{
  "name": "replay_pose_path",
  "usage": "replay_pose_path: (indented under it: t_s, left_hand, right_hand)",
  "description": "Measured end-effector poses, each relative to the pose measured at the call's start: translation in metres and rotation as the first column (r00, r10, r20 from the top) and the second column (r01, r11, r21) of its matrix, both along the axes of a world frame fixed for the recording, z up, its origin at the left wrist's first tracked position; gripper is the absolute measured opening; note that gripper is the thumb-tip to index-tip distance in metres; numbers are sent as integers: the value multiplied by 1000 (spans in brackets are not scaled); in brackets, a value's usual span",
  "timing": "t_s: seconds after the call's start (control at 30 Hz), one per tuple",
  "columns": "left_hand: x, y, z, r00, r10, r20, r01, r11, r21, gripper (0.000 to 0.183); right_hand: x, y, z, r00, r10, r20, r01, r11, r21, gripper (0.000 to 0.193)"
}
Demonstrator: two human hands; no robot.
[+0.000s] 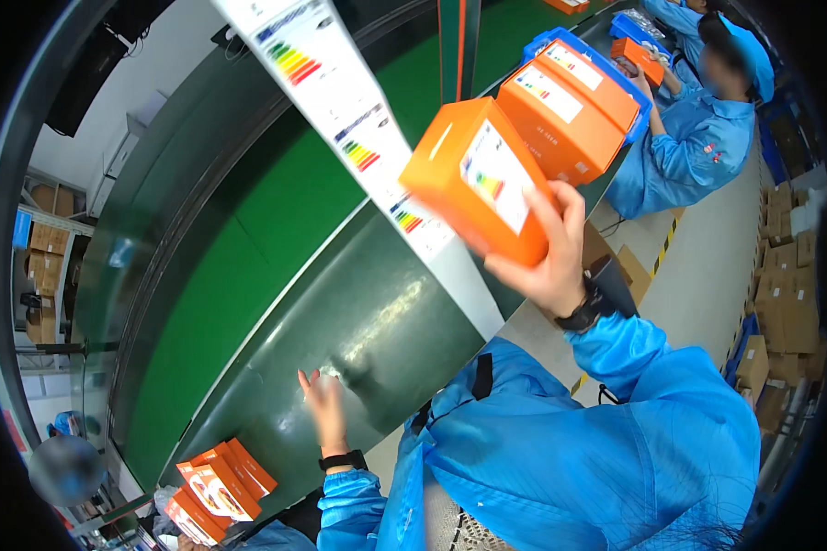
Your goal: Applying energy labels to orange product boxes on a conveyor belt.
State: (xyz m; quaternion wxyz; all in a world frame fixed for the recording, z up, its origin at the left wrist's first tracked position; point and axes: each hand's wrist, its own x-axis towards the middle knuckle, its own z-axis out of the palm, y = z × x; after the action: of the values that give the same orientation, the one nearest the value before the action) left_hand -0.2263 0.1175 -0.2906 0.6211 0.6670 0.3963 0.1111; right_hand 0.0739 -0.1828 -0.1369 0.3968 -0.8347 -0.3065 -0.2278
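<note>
My right hand (553,248) grips an orange box (450,165) by its near end and holds it raised and tilted. On the box's side is a white label with coloured bars. My left hand (323,409) hovers low over the dark green worktop (340,303), fingers apart and slightly blurred, with nothing in it. Between the hands and beyond them runs a long white strip of labels (349,119), printed with similar coloured bars; its near end reaches the worktop's edge. Right beside the held box stand more labelled orange boxes (560,106) in a blue crate (648,106).
Several orange boxes (220,487) lie at the worktop's lower left end. A green conveyor belt (239,239) runs along the far side. A co-worker in blue (698,147) handles another orange box (636,60) at the upper right. Cardboard cartons (786,303) are stacked along the right.
</note>
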Motion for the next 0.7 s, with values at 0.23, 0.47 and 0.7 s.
replay_pose_path:
  t_s: [0.23,0.47,0.7]
  left_hand:
    - [40,-38,5,983,171,-74,-167,985,50,75]
    - [-27,-60,-1,932,355,-68,-352,935,47,67]
    - [-193,-22,-41,283,958,42,-959,282,30,39]
  right_hand:
    - [63,-11,-63,976,-195,-100,148,921,-360,71]
    - [72,-10,-79,995,-81,50,95,870,-483,66]
    - [-18,69,17,920,244,306,-309,932,188,36]
